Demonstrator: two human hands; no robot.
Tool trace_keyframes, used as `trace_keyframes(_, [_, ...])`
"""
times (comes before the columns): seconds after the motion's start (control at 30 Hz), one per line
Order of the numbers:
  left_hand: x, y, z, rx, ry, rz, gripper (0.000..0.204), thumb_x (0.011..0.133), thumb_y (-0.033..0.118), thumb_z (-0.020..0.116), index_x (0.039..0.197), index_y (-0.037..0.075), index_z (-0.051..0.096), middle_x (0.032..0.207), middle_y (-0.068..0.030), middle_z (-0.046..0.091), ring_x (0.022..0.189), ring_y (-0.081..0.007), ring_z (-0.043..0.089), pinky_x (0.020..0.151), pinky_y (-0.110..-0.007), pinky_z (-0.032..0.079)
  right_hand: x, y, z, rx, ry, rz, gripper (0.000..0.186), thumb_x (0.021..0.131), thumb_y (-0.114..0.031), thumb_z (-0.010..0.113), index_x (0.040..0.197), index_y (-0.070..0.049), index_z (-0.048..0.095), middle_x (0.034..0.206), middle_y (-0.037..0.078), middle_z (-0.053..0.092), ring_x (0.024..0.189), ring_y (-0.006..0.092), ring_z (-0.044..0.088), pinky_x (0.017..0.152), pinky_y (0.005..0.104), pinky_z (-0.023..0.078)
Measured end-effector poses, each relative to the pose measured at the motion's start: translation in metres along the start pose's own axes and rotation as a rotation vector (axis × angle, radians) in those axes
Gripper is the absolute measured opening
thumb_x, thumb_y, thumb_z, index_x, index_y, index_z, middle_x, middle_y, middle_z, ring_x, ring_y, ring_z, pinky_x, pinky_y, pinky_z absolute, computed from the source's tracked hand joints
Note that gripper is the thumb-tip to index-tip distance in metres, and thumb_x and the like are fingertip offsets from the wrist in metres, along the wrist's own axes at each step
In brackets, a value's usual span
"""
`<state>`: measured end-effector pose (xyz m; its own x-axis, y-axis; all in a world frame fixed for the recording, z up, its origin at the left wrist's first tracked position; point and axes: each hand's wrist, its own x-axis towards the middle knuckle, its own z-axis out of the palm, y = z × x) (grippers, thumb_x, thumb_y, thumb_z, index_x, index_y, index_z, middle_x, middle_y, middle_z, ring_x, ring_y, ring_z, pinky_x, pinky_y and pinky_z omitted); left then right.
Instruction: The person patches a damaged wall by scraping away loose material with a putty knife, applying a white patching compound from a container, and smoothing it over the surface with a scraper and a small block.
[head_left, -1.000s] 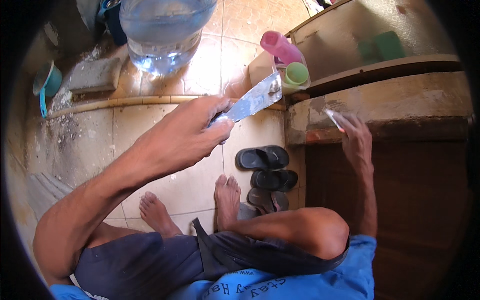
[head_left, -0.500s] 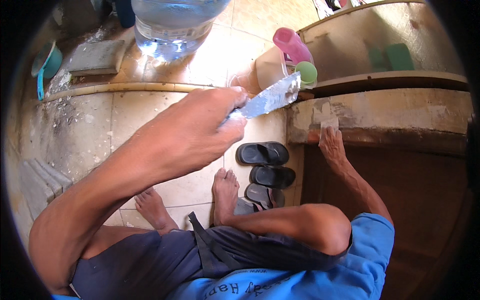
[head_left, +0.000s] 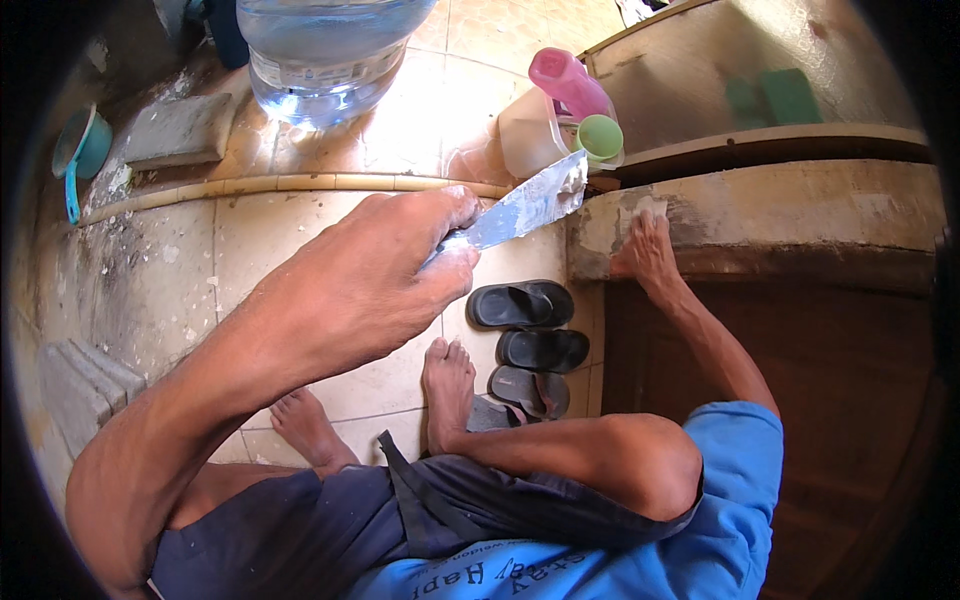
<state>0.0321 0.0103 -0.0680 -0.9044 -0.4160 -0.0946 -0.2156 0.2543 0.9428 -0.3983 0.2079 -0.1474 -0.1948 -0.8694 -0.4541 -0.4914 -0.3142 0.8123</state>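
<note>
Nearest, the blue cloth of the shirt (head_left: 735, 460), printed with dark lettering, meets soft, creased dark shorts (head_left: 300, 525) with a flat, dark strap (head_left: 415, 500) lying across them. Beyond the bent knee, two bare feet rest on smooth, pale tiles (head_left: 255, 220) crossed by thin joints and speckled with white crumbs toward the left.

The left hand (head_left: 385, 270) is raised over the floor, its fingers clamped on a putty knife (head_left: 525, 208) near the base of the blade. The blade is a flat metal wedge, widening to a straight end; whitish paste coats its face, with a thicker greyish lump near the tip. The knife points up and to the right, apart from the ledge.

To the right of the feet lie rounded, dull black sandals (head_left: 520, 303) and a worn brownish one (head_left: 530, 390). At the left, rough grey slabs (head_left: 85, 390) lean in a stack.

The right hand (head_left: 648, 248) reaches to the rough, patchily smeared ledge (head_left: 790, 210), fingertips at a pale patch; whether its fingers clamp anything cannot be told. Dark, brownish boarding (head_left: 760, 370) drops below.

Farther off, a jointed, bamboo-like strip (head_left: 290, 183) crosses the floor. Behind it stand a turquoise plastic dipper (head_left: 88, 145), a dusty rectangular block (head_left: 180, 130), a clear, ribbed water bottle (head_left: 320, 80) and a translucent tub (head_left: 525, 135) holding a pink container (head_left: 570, 80) and a round green cup (head_left: 600, 135).
</note>
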Motion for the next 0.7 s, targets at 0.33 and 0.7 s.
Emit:
trace_keyframes(0.33, [0.002,0.007,-0.006,-0.054,-0.055,-0.046,0.029,0.098,0.024,0.053,0.112,-0.002,0.055,0.075,-0.0033,0.053,0.063,-0.0112,0.051,0.057,-0.029,0.043,-0.031,0.035,-0.019,0.036,0.210,0.110,0.036,0.078,-0.025,0.067,0.107,-0.003,0.067,0.107,0.009,0.054,0.105,0.0240,0.049,0.081,0.0399,0.040])
trace_keyframes(0.7, [0.000,0.017,-0.009,-0.110,-0.063,-0.063,0.032,0.099,0.022,0.052,0.119,-0.002,0.056,0.076,-0.0016,0.053,0.063,-0.0101,0.050,0.057,-0.028,0.043,-0.034,0.037,-0.034,0.131,0.282,0.120,0.039,0.078,-0.031,0.067,0.106,-0.003,0.068,0.104,0.009,0.056,0.104,0.0235,0.049,0.080,0.0396,0.041])
